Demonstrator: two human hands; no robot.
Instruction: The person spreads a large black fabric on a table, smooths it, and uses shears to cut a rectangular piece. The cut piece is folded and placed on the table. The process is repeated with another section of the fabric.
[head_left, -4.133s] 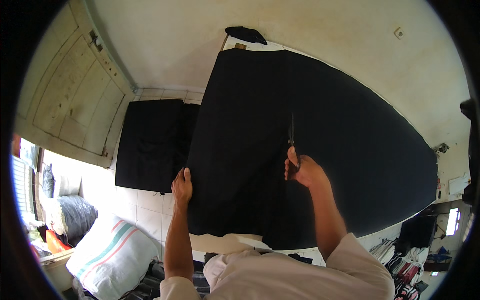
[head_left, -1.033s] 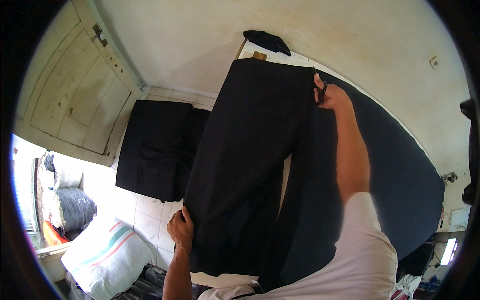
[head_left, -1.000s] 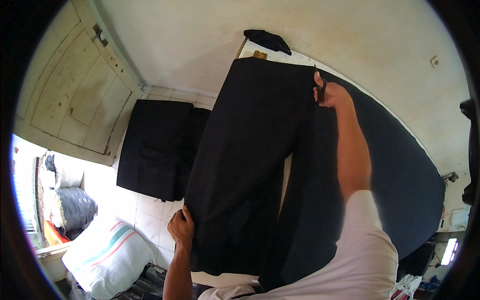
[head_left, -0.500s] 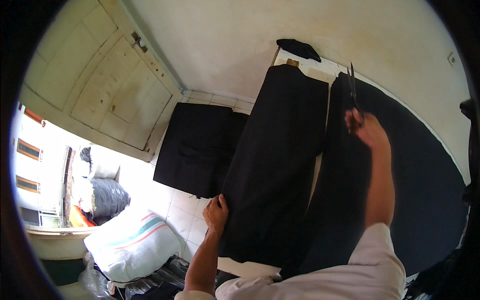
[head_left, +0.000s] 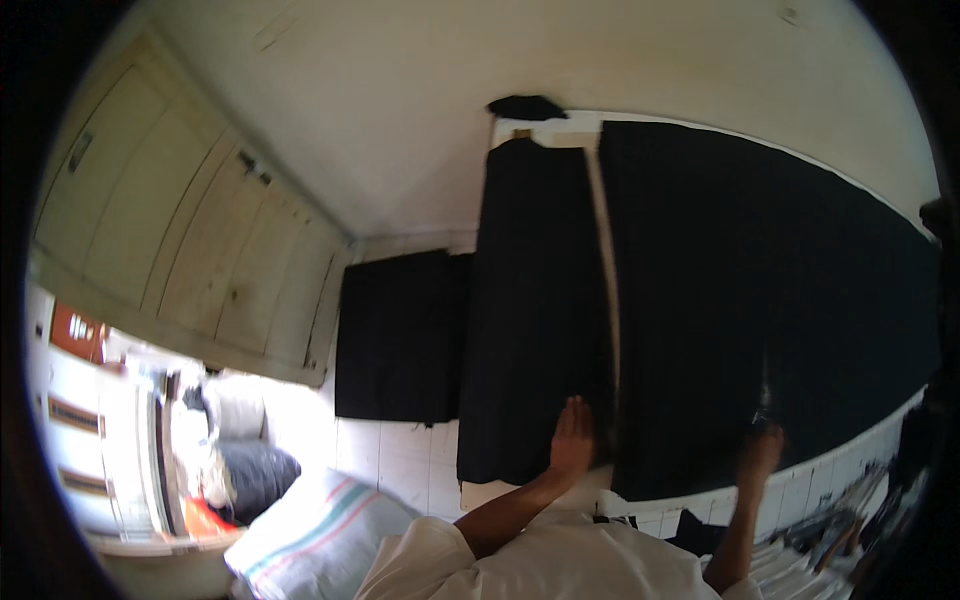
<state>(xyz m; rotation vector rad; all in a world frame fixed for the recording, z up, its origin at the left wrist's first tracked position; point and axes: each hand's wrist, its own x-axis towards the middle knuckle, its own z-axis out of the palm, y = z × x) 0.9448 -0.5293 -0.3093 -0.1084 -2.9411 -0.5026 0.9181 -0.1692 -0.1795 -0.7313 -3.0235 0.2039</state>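
My left hand [head_left: 572, 440] lies on the near right part of a long black cloth piece [head_left: 535, 300], its fingers stretched out together. In my right hand [head_left: 763, 455] are dark scissors [head_left: 766, 390], smeared by motion, with the blades pointing away from me over a larger black cloth [head_left: 750, 260]. A narrow pale gap runs between the two cloths. Both are spread on a pale table [head_left: 500, 497], which shows at its near edge. Whether the scissors' blades are apart is too blurred to tell.
Left of the table, another black cloth [head_left: 395, 340] is over the white tiled floor [head_left: 405, 470]. A small black cloth [head_left: 528, 106] lies at the table's far left corner. A striped white sack [head_left: 320, 540] and a dark wrapped bundle [head_left: 255, 475] stand near the wooden door [head_left: 200, 220].
My left hand has moved right, from the long cloth's left edge onto its near right part. My right hand has drawn the scissors back toward me. The view has turned.
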